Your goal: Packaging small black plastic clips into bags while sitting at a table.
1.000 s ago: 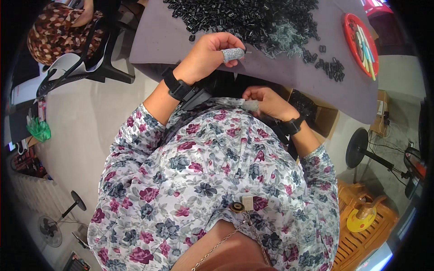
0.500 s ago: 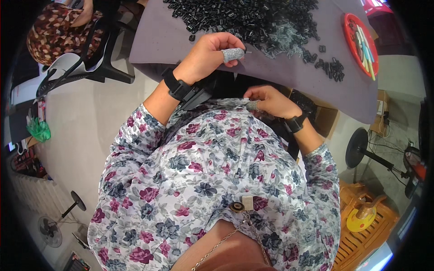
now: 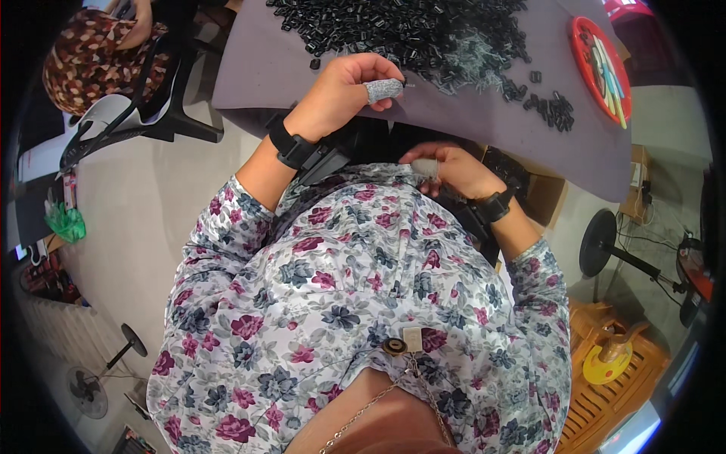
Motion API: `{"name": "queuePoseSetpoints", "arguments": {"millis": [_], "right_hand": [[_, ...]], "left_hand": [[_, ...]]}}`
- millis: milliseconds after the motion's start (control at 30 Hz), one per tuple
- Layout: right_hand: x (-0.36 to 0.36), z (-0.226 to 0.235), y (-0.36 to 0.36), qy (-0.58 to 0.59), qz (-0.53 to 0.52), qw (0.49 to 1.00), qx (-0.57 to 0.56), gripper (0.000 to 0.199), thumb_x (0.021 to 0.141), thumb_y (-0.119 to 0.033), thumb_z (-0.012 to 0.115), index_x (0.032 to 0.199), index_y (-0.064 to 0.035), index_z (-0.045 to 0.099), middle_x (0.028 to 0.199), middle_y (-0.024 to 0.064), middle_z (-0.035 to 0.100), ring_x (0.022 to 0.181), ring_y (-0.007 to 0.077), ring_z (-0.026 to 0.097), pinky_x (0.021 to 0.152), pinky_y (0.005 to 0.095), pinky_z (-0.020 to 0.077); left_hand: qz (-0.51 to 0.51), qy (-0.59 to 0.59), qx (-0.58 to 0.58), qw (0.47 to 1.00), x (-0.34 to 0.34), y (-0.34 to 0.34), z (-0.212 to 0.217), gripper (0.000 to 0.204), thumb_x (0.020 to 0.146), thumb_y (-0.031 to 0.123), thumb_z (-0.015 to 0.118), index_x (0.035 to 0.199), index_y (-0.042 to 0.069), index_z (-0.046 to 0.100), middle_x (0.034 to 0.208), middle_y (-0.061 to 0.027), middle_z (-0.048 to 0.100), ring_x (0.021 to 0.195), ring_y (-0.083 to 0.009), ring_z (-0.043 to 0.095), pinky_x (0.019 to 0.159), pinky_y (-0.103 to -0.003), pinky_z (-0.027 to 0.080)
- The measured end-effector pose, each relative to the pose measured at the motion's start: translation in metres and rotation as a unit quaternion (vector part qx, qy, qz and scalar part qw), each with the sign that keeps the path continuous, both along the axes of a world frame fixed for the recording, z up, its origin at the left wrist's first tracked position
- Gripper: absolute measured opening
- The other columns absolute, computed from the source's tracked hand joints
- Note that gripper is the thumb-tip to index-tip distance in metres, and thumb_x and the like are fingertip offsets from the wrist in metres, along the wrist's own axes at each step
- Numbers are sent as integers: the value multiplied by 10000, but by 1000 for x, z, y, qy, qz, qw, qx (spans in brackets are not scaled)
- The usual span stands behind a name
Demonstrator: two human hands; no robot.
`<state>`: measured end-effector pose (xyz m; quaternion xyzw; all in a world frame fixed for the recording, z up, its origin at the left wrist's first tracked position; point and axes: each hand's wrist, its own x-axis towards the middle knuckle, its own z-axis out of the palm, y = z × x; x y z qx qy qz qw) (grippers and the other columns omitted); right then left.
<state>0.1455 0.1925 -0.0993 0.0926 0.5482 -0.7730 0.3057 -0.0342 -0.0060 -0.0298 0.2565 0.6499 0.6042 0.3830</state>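
Note:
My left hand point(image 3: 349, 89) is raised at the table's near edge, a grey knitted cover point(image 3: 384, 91) on its thumb. Its thumb and forefinger pinch a small dark piece point(image 3: 406, 84), mostly hidden by the fingertips. Lower down, over my lap and just short of the table edge, is my right hand point(image 3: 457, 172). Its fingers are loosely bent and apart, with a pale cover point(image 3: 426, 168) on the thumb and nothing visible in them. Beyond both hands lies a large heap of small black plastic parts point(image 3: 393, 34), with clear, thin pieces point(image 3: 476, 60) among them.
The table wears a grey cloth point(image 3: 261, 60). A few black parts point(image 3: 556, 111) lie apart at the right, near a red tray point(image 3: 582, 57) of slim tools. A chair point(image 3: 178, 113) with a person stands left; cardboard boxes point(image 3: 546, 198) and an orange plastic seat point(image 3: 597, 408) are right.
My right hand has turned slightly and its fingers have loosened, showing more of the thumb cover. My left hand keeps its pinch at nearly the same place. The whole view has shifted a little.

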Motion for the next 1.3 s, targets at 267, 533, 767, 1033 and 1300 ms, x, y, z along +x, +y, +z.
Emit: {"name": "queuePoseSetpoints", "arguments": {"millis": [267,533,767,1033,1300], "right_hand": [[16,18,9,9,-27,996,89,327,965,37,527,1268,68,644,1079,96,708,836,114,691,665,233,564],[14,98,58,78,-119,987,71,363,1085,-264,527,1240,44,643,1111,154,717,865,181,705,718,271,567],[-71,119,80,270,-336,882,189,371,1082,-256,515,1303,6,656,1163,72,731,1103,158,680,889,261,482],[-84,99,48,351,-193,785,473,204,886,-28,658,1071,-39,744,913,83,677,821,215,654,751,333,520],[-115,87,23,419,-61,689,588,200,822,-21,654,1006,-45,728,996,150,661,940,375,673,811,468,544]], "left_hand": [[-7,-19,6,1000,-1,-2,-2,128,1016,70,639,1127,39,694,984,-18,727,829,-63,656,779,-224,557],[-26,-25,42,998,-5,0,-7,126,1009,47,639,1124,35,689,969,-12,713,820,-66,648,774,-219,550],[-5,-47,19,999,-2,0,-4,117,1010,47,638,1116,38,686,958,-1,705,817,-60,649,773,-219,551],[-12,-60,36,997,-1,0,-1,117,1015,49,629,1120,42,683,971,1,698,829,-60,644,794,-220,550],[-12,-69,45,997,-2,0,-5,119,1014,47,625,1118,42,683,969,5,694,836,-62,640,793,-224,545]]}}
